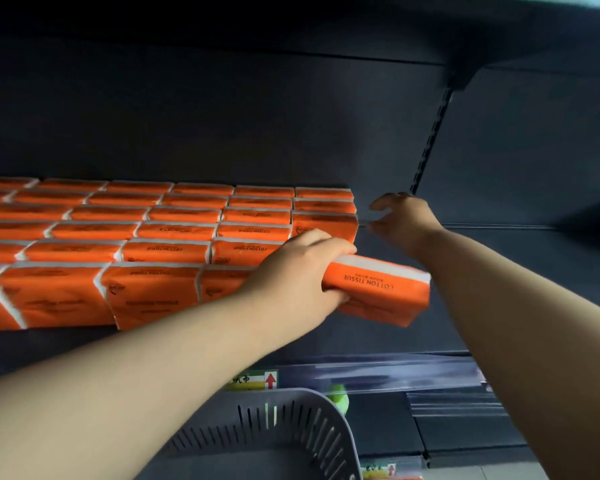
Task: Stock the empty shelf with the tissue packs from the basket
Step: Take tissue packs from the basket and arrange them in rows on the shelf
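Head view. Left hand (302, 268): fingers wrapped round the left end of an orange tissue pack (385, 292). The pack is held just above the shelf (482, 271), its long axis left-right, parallel to the stocked rows (174, 230). The bare shelf floor lies to the right of the fingers, at the rows' end, and the pack hangs over it. Right hand (402, 220): further back, fingers loosely curled, holding nothing, just beside the end of the back rows. The left hand is nearer the front gap. Grey basket (291, 427) below.

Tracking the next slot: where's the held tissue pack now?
Head view, right of centre: the left hand grips the tissue pack at the right end of the front row of stocked packs.
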Available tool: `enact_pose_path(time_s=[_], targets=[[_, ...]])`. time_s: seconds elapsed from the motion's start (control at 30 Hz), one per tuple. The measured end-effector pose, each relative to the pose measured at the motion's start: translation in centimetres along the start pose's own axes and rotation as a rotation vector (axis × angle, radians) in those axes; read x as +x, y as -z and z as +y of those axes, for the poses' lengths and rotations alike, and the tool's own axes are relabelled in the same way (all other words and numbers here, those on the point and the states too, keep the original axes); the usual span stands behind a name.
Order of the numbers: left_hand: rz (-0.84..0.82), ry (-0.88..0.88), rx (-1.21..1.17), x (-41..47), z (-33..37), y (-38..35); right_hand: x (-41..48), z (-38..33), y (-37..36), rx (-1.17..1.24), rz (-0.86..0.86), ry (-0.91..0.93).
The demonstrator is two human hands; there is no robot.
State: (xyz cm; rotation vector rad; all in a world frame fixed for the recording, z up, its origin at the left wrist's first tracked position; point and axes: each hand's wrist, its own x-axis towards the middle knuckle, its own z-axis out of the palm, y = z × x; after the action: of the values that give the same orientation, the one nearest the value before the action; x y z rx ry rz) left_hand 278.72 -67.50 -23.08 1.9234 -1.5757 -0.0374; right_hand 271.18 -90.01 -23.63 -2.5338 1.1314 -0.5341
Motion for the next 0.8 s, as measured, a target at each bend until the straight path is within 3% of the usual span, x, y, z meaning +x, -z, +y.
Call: enact_pose_path(time_s=[0.37,0.8], targets=[[0.029,0.171,0.222,7.1,-2.7,0.7,-1.6,2.0,2.4,0.172,0.125,-0.082],[-0.23,0.166,0.565,9.1,-4.1,-2.5,-2.4,1.0,-1.8,0.106,-0.024,0.011]])
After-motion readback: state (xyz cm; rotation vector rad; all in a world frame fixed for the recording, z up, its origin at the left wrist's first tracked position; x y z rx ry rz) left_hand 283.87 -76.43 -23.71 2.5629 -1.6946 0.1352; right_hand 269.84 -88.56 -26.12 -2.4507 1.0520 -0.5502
